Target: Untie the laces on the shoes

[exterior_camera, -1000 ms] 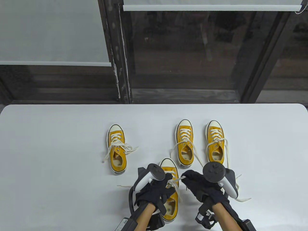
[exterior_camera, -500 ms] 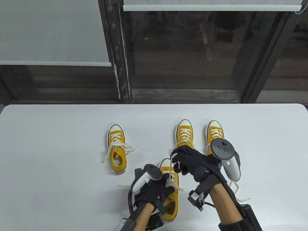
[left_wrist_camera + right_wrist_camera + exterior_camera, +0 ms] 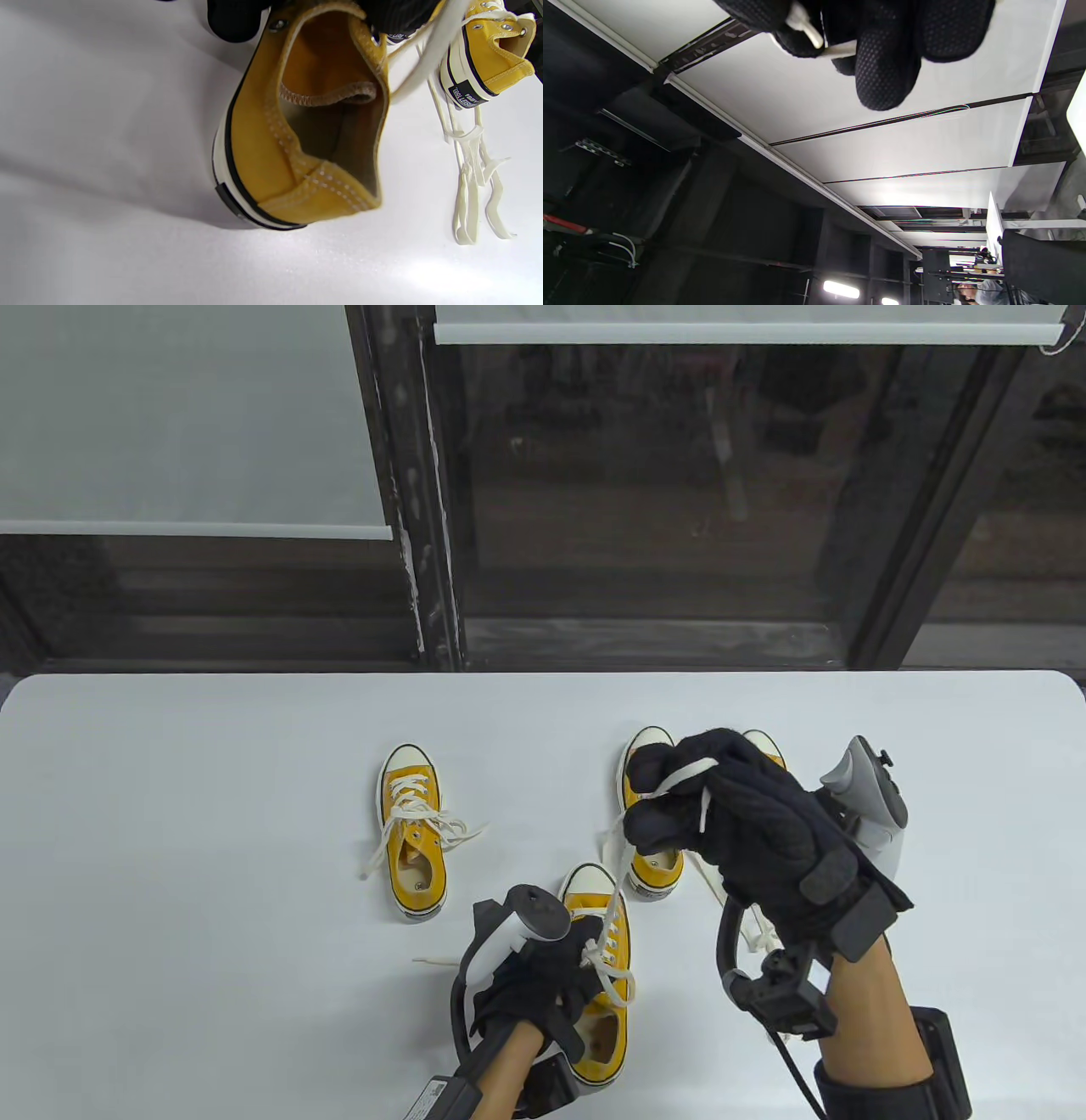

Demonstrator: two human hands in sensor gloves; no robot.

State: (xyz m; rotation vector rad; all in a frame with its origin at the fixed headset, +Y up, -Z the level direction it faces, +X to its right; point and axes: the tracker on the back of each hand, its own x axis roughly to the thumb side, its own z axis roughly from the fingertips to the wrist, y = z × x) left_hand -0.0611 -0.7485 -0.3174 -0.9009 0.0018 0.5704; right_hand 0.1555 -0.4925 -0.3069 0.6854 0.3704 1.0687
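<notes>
So this is mid-pull on the yellow canvas sneaker with the white toe cap (image 3: pixel 599 967) sitting at the near edge of the white desk (image 3: pixel 170 814), roughly centre. The left hand (image 3: pixel 543 984) is pressed down over the laced part of that shoe, fingers curled onto it to pin it in place. The right hand (image 3: pixel 721 806) is lifted up and away toward the far side, fingers closed tight around the cream flat shoelace (image 3: pixel 612 899), which runs in a fairly straight line from the fist down to the eyelets. In the right wrist view you can see a bit of lace poking out between the gloved fingers (image 3: pixel 882 63), so the grip is definitely on.

My read: the bow on this one looks to be coming apart, but I can't tell if there's a crossing left under the left hand since the glove hides it.

Next move probably wants the pull to carry on along the same line until the lace goes slack, with the left hand holding firm so the shoe doesn't lift off the desk.

Three other yellow sneakers: the pair toward the far right (image 3: pixel 646 814) has laces trailing loose, and the single one on the left (image 3: pixel 413 840) looks to have a bow, so that's likely next.
</notes>
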